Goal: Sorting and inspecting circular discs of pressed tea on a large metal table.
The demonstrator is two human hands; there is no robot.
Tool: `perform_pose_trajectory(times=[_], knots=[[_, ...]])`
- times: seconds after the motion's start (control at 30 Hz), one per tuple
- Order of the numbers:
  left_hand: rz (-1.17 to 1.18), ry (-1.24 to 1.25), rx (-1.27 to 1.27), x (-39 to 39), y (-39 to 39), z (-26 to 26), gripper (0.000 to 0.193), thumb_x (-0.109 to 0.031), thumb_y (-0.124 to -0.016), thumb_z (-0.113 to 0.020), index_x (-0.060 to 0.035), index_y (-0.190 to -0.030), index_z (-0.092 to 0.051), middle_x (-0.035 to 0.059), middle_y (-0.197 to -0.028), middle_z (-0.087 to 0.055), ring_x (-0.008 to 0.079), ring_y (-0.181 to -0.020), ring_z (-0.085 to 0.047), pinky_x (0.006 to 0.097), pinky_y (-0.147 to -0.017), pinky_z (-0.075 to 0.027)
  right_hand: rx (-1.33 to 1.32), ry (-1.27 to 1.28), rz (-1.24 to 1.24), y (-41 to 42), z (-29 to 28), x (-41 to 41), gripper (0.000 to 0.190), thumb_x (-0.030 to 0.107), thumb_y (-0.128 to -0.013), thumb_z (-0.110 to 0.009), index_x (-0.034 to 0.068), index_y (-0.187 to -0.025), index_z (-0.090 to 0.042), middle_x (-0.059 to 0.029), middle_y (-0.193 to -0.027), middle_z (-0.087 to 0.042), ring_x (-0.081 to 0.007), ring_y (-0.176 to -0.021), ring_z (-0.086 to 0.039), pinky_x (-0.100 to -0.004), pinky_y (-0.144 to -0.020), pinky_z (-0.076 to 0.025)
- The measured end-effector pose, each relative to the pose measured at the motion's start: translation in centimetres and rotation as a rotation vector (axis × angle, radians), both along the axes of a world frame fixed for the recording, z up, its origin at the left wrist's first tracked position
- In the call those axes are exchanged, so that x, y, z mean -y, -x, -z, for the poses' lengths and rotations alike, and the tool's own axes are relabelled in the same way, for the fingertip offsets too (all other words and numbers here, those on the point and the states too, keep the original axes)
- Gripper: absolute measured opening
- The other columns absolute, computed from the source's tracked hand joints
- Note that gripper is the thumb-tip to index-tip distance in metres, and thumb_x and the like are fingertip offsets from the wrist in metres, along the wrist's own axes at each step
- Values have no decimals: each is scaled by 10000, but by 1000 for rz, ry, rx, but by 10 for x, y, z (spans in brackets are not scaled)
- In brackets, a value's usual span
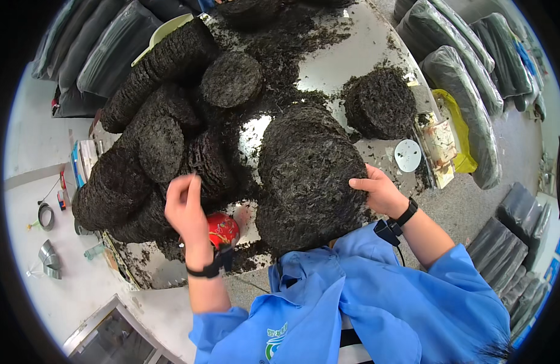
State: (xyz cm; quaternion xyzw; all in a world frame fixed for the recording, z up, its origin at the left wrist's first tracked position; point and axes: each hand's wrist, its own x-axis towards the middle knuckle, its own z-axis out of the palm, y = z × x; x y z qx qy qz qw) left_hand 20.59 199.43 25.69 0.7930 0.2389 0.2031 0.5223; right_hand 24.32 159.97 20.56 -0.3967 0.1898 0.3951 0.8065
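Observation:
My right hand (381, 190) grips the right edge of a round, dark dried seaweed sheet (321, 168), thumb on top and fingers underneath. This sheet rests over a pile of similar discs (302, 120) right in front of me. Raised to the left, my left hand (184, 204) has thumb and fingertips drawn together, slightly blurred. Nothing shows between them, though a tiny scrap could be hidden. Just beyond that hand stands a disc (161, 148) leaning on long stacks of discs (111, 191). A red patterned tin (223, 229) is partly behind my left wrist.
Loose seaweed crumbs (280, 59) litter the metal tabletop (328, 68). A short stack (380, 102) sits at right near a white round lid (407, 155) and a yellow bag (457, 132). Plastic-wrapped bundles (462, 91) flank the table. A pale green scoop (164, 34) lies behind the far-left stack.

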Motion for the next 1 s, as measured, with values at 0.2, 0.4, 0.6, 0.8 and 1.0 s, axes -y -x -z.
perform_pose_trajectory(times=[0.2,0.4,0.6,0.8,1.0], knots=[[-91,-592,-340,-70,142,-24,48,-40,-951,-665,3,-942,-685,63,-912,-648,163,-851,-622,305,-756,-507,34,55,-42,-6,4,1,416,-30,-965,-619,14,-1376,-570,-90,-1305,-675,-189,-1148,-662,-372,-1012,-531],[41,47,-178,-42,118,12,109,-90,-1036,-588,-19,-1113,-558,90,-1080,-618,146,-909,-666,255,-709,-538,61,53,-53,-5,1,1,428,-41,-959,-615,5,-1382,-564,-93,-1301,-675,-187,-1144,-663,-368,-1011,-530],[354,603,-298,37,-80,39,188,-97,-1010,-511,-44,-1005,-692,-80,-735,-412,14,-585,-317,207,-510,-232,70,84,-55,-9,-2,-5,423,-41,-951,-632,1,-1369,-580,-89,-1287,-684,-178,-1138,-663,-358,-1009,-530],[507,231,-545,72,-167,80,377,-310,-907,-810,25,-1075,-766,70,-1022,-754,120,-888,-647,305,-827,-497,68,75,-60,-12,5,3,419,-34,-954,-632,5,-1369,-588,-85,-1285,-688,-170,-1141,-655,-351,-1021,-515],[463,320,-508,77,-166,92,315,-235,-902,-816,30,-1063,-762,53,-970,-752,109,-887,-648,284,-827,-497,107,73,-105,-20,11,9,455,-30,-962,-617,7,-1412,-556,-73,-1334,-662,-154,-1201,-613,-344,-1058,-478]])
